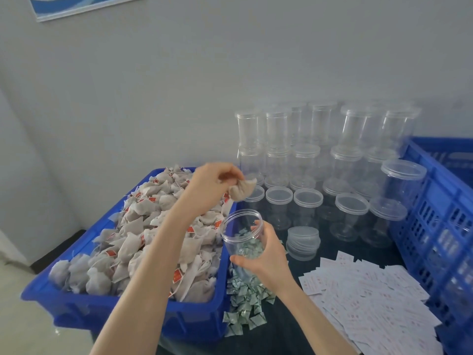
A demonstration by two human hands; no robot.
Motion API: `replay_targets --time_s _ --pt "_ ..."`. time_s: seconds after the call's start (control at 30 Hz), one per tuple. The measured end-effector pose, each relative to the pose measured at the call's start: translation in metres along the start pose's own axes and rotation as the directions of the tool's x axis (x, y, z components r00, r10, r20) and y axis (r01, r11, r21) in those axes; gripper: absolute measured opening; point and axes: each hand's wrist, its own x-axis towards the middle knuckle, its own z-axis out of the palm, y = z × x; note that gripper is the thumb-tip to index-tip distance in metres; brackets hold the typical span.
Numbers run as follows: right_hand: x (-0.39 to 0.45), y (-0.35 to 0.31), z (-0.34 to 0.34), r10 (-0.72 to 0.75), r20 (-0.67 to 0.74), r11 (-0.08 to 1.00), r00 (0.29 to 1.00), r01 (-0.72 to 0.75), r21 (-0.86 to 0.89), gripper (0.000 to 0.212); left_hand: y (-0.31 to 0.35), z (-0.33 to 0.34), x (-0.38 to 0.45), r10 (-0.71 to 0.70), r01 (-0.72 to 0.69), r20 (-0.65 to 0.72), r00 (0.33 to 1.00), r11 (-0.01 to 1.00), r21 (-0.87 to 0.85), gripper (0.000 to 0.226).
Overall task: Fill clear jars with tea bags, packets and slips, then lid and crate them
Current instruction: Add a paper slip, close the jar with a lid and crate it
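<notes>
The left hand (pixel 212 184), fingers pinched on a tea bag (pixel 242 190), hangs above the open jar (pixel 243 233) gripped by the right hand (pixel 266 254), right of the blue bin (pixel 76 306).

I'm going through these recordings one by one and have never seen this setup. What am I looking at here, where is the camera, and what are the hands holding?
There is no machine here: a person works with two bare hands, and the single picture comes from a wide-angle camera worn on their head, looking forward and down.

The left hand is raised and its fingers pinch tea bags just above an open clear jar. The right hand grips that jar, tilted, with no lid on it.

On the left stands a blue tub heaped with tea bags. Beside it on the dark table lie small green-and-white packets, and to the right a spread of white paper slips. Behind are stacked empty lidded jars, a short stack of loose lids, and a blue crate at the right edge.
</notes>
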Motion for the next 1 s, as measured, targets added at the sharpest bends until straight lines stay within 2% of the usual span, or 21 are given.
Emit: replay_targets --time_s 0.07,0.17,0.33,0.4,0.47,0.5,0.57,0.6,0.63,0.7,0.73,0.77,0.9,1.0 --pt "-0.001 -0.001 -0.001 0.000 -0.013 1.000 1.000 0.000 0.025 0.082 -0.004 0.014 -0.002 -0.005 -0.010 0.182 0.983 0.997 0.080 0.025" --pt "-0.001 -0.001 -0.003 0.013 -0.037 0.999 0.999 -0.011 0.044 0.079 -0.012 0.033 -0.006 -0.041 0.001 0.380 0.924 0.994 0.105 0.023" --pt "-0.003 0.001 -0.006 0.005 -0.046 1.000 0.999 -0.004 0.029 0.082 -0.018 0.058 -0.009 -0.034 -0.188 0.531 0.847 0.914 0.359 0.017" --pt "-0.004 0.001 -0.006 0.009 -0.037 1.000 0.999 -0.009 0.020 0.083 -0.020 0.055 -0.008 -0.056 -0.144 0.547 0.835 0.938 0.315 0.021" --pt "-0.005 0.002 -0.005 0.017 -0.040 1.000 0.999 -0.016 0.004 0.082 -0.024 0.046 -0.006 -0.089 -0.006 0.458 0.885 0.979 0.201 0.021" --pt "-0.005 0.002 -0.005 0.022 -0.042 1.000 0.999 -0.022 -0.002 0.083 -0.029 0.041 -0.004 -0.108 0.047 0.343 0.933 0.982 0.181 0.020" --pt "-0.005 0.003 -0.004 0.029 -0.036 1.000 0.999 -0.029 -0.004 0.086 -0.044 0.031 0.001 -0.183 0.154 0.062 0.981 0.935 0.321 0.020" --pt "-0.005 0.003 -0.004 0.032 -0.028 0.999 0.999 -0.032 -0.004 0.088 -0.052 0.025 0.001 -0.235 0.228 -0.043 0.971 0.861 0.454 0.020" --pt "-0.005 0.003 -0.003 0.033 -0.022 0.999 0.999 -0.033 -0.003 0.089 -0.061 0.019 -0.001 -0.300 0.302 -0.104 0.948 0.747 0.593 0.018" --pt "-0.004 0.002 -0.002 0.035 -0.015 0.999 0.999 -0.035 0.011 0.088 -0.075 0.012 -0.008 -0.434 0.376 -0.142 0.890 0.519 0.768 0.017" --pt "-0.004 0.001 -0.001 0.040 -0.013 0.999 0.999 -0.040 0.020 0.087 -0.082 0.011 -0.013 -0.477 0.387 -0.147 0.866 0.457 0.801 0.017" --pt "-0.004 0.000 0.000 0.045 -0.014 0.999 0.999 -0.044 0.028 0.086 -0.089 0.011 -0.015 -0.495 0.401 -0.158 0.855 0.436 0.806 0.018" --pt "-0.004 0.001 0.005 0.045 -0.012 0.998 0.999 -0.044 0.047 0.095 -0.100 0.012 -0.018 -0.464 0.472 -0.245 0.851 0.473 0.744 0.014" --pt "-0.003 0.002 0.009 0.047 -0.005 0.998 0.999 -0.047 0.050 0.094 -0.103 0.010 -0.018 -0.437 0.507 -0.285 0.853 0.567 0.649 0.017"
